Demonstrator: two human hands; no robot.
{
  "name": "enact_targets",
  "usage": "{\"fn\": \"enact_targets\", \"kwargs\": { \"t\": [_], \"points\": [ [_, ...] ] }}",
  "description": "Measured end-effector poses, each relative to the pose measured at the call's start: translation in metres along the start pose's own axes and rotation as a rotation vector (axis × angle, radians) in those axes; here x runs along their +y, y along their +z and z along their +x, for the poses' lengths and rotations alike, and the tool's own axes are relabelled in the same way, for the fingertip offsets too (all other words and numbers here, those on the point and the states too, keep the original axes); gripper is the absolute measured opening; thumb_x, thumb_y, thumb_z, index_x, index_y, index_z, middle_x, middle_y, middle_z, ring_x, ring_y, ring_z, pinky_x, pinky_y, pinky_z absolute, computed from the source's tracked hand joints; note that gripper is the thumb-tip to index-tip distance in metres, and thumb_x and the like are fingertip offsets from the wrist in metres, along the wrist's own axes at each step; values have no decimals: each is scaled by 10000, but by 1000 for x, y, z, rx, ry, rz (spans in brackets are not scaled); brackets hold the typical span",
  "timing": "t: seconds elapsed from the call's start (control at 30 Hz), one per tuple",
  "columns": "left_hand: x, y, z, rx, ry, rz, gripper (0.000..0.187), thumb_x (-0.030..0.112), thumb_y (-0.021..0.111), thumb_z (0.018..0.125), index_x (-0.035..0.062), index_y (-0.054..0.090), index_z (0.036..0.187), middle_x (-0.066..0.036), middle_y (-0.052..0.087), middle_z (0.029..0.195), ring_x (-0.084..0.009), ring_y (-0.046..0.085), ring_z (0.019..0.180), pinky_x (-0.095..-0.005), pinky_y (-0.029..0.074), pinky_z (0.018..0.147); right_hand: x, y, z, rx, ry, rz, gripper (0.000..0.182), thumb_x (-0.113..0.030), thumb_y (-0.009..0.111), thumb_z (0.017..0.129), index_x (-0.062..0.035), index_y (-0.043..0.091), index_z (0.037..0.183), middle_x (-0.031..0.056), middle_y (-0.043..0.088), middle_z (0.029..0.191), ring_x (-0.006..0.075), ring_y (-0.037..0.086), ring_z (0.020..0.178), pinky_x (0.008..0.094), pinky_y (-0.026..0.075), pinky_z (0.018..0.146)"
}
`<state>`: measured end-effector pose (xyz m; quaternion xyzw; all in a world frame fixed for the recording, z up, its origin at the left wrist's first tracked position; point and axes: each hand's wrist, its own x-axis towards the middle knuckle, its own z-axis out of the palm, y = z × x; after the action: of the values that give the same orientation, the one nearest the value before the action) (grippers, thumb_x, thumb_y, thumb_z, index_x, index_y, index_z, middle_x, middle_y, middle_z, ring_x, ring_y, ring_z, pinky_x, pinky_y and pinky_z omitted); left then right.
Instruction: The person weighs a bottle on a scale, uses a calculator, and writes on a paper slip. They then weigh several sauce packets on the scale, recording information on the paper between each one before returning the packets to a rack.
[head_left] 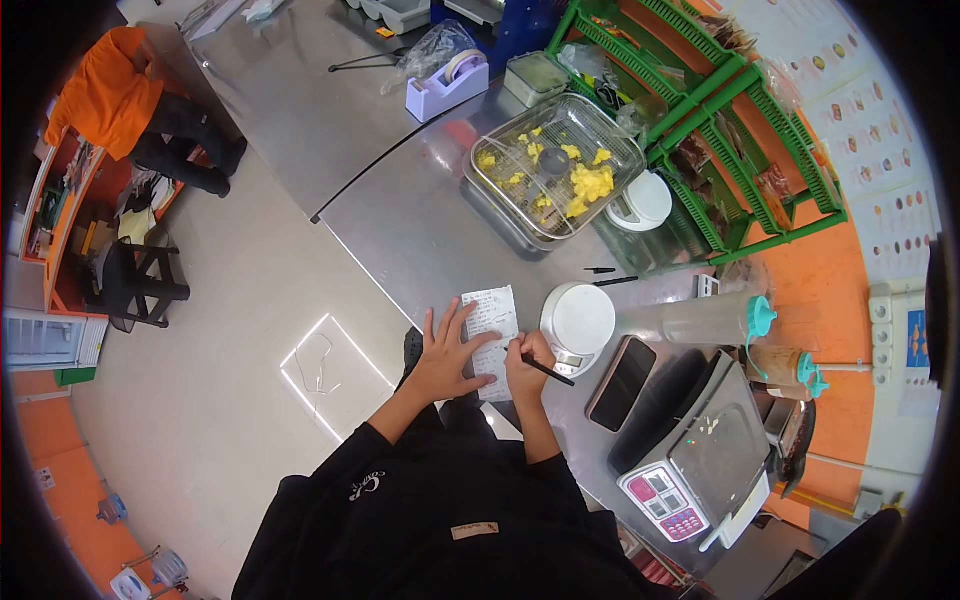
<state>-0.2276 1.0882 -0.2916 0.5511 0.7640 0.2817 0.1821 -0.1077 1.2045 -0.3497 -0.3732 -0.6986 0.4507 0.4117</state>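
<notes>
A sheet of paper [492, 303] with handwritten lines lies at the edge of the steel counter. My left hand [445, 362] rests on its left side, fingers spread. My right hand [528, 362] grips a black pen [552, 374] over the paper's right edge; whether the tip touches the sheet is hidden. Just right of that hand stands a round white kitchen scale [582, 322] with nothing on its platform. A dark-screened phone [622, 383] lies farther right on the counter.
A wire-mesh tray [490, 133] holds yellow lumps. Nearby are a tape dispenser [447, 92], green racks [700, 130], a large weighing scale [700, 450] and bottles with teal caps [759, 316]. A person in an orange shirt [107, 92] stands at the far left.
</notes>
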Motion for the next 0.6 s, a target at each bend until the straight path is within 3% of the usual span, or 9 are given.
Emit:
{"fn": "enact_targets", "kwargs": {
  "t": [0.27, 0.37, 0.6],
  "points": [
    [-1, 1, 0, 0, -6, -6, 635, 452, 765, 669, 294, 557, 1248, -165, 239, 1493, -386, 91, 1433, -657, -10, 1083, -12, 0, 3, 3, -81, -56, 303, 82, 594, 786, -33, 358, 636, 91, 350, 571, 171, 336, 470, 322, 272, 457],
    [-1, 2, 1, 2, -5, -6, 640, 459, 763, 667, 297, 555, 1251, -165, 239, 1494, -387, 97, 1431, -656, -10, 1083, -18, 1, 5, 3, -109, -70, 345, 95, 577, 814, -44, 322, 627, 18, 326, 586, 77, 299, 512, 271, 254, 458],
    [-3, 4, -1, 11, 3, 10, 645, 470, 757, 665, 302, 552, 1253, -166, 246, 1493, -388, 118, 1427, -659, 3, 1081, -26, 1, 7, 1, -157, -77, 327, 110, 563, 793, -36, 323, 625, 45, 320, 580, 110, 299, 505, 300, 253, 464]
  ]
}}
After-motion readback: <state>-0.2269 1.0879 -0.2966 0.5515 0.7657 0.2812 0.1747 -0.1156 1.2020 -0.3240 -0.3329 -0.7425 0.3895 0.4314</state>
